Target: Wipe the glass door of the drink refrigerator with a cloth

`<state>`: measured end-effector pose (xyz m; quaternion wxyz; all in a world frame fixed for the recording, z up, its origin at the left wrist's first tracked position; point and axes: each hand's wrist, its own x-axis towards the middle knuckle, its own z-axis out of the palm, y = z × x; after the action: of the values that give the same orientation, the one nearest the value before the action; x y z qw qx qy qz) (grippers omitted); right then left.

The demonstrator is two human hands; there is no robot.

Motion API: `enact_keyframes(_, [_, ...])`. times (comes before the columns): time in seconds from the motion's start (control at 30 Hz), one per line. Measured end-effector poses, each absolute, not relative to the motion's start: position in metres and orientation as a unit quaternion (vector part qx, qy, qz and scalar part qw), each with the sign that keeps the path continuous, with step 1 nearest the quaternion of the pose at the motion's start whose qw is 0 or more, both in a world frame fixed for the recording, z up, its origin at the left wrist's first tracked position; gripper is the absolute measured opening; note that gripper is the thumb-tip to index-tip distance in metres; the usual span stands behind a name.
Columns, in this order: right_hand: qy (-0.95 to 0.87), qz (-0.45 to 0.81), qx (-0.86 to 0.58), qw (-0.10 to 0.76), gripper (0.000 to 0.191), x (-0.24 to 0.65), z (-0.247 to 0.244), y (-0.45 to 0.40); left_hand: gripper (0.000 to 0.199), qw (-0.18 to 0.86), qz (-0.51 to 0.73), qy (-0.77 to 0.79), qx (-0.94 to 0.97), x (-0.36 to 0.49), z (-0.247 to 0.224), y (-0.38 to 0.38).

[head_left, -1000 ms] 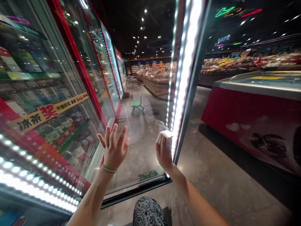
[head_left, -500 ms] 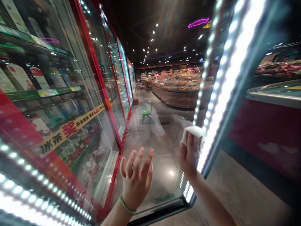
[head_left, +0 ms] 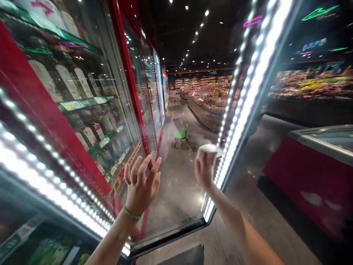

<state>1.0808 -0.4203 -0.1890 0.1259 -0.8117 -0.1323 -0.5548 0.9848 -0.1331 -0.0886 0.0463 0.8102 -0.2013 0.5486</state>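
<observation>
A glass door (head_left: pixel 171 198) with bright LED strips along its sides stands in front of me. My left hand (head_left: pixel 143 184), a green band round its wrist, lies against or just before the glass with its fingers spread and nothing in them. Near the door's right edge, my right hand (head_left: pixel 205 167) is closed on a white cloth or tissue (head_left: pixel 211 148), which touches or nearly touches the glass beside the LED strip (head_left: pixel 239 114). Motion blurs this hand somewhat.
Red-framed coolers with shelves of bottles (head_left: pixel 88 134) line the left. Beyond the glass, a green chair (head_left: pixel 181 133) stands on the floor near a long display counter (head_left: pixel 204 112). A red chest freezer (head_left: pixel 303 176) is at the right.
The view has shifted, and the door with its LED strips sits differently in it. Both hands appear further left and slightly higher. The right hand still holds the white cloth.
</observation>
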Motion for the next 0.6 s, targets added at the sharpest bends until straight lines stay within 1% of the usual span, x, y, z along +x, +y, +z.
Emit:
enact_keyframes(0.07, [-0.266,-0.511,-0.813,0.084,0.043,1.062,-0.214,-0.42,0.062,0.042,0.535,-0.193,0.822,0.971,-0.09,-0.139])
enact_keyframes(0.13, [-0.351,-0.483,-0.8,0.063,0.035,1.049,-0.217,-0.423,0.066,0.034,0.516,-0.196,0.833,0.959,-0.083,-0.142])
enact_keyframes(0.2, [-0.367,-0.481,-0.794,0.063,0.034,1.053,-0.186,-0.428,0.07,0.027,0.504,-0.191,0.842,0.949,-0.065,-0.141])
enact_keyframes(0.3, [-0.285,-0.494,-0.816,0.091,0.04,1.079,-0.099,-0.423,0.071,0.027,0.504,-0.154,0.849,0.939,-0.029,-0.138])
enact_keyframes(0.37, [-0.249,-0.491,-0.829,0.102,0.046,1.091,-0.052,-0.41,0.069,0.028,0.504,-0.132,0.853,0.933,-0.009,-0.14])
enact_keyframes(0.43, [-0.311,-0.463,-0.826,0.08,0.048,1.09,-0.034,-0.398,0.066,0.026,0.497,-0.124,0.858,0.926,0.004,-0.144])
enact_keyframes(0.53, [-0.47,-0.388,-0.793,0.021,0.047,1.079,-0.041,-0.402,0.062,0.016,0.486,-0.125,0.865,0.916,0.017,-0.15])
enact_keyframes(0.6, [-0.488,-0.371,-0.79,0.01,0.047,1.076,-0.038,-0.418,0.061,0.012,0.485,-0.121,0.866,0.911,0.025,-0.152])
